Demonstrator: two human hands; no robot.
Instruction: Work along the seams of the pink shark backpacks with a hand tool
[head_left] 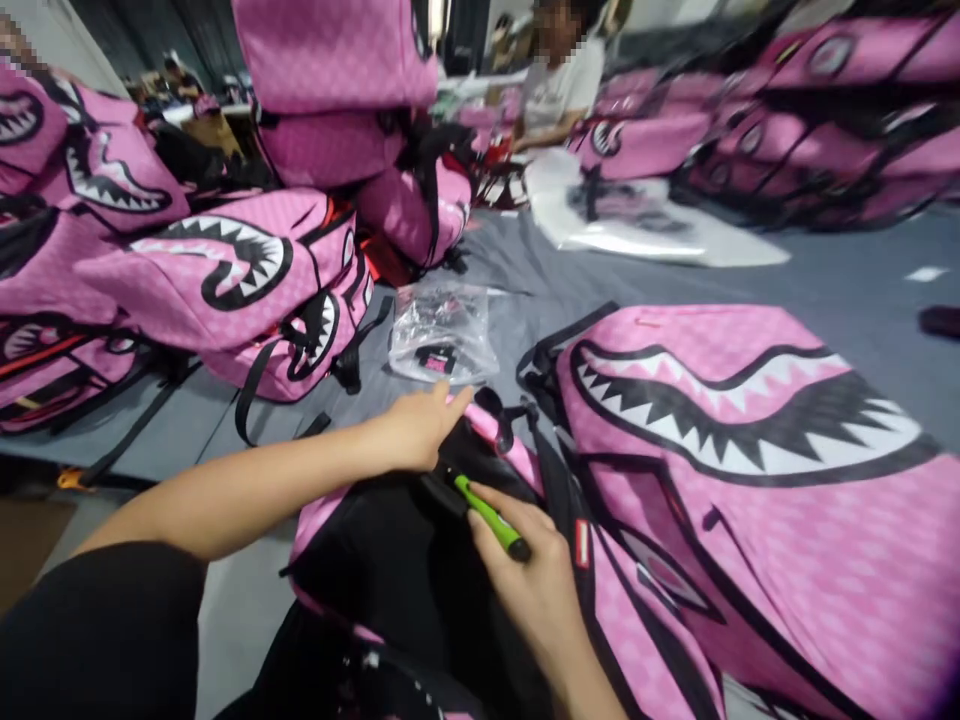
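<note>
A pink and black backpack (390, 560) lies in front of me with its black side facing up. My left hand (420, 425) is closed at its top edge, by the pink trim and black strap. In my right hand (517, 560) is a lime-green pen-like tool (491, 517) with a black end, its tip pointing at the black fabric just below my left hand. The tool's exact kind is not clear. Touching on the right lies a larger pink backpack (712, 400) with a shark-mouth print.
A clear plastic bag (442, 330) with a small black tag lies beyond my left hand. Pink shark-print backpacks (225, 260) are piled at the left, more (817, 120) at the back right. A white plastic sheet (645, 220) lies on the grey table (517, 260). A person (562, 80) stands behind it.
</note>
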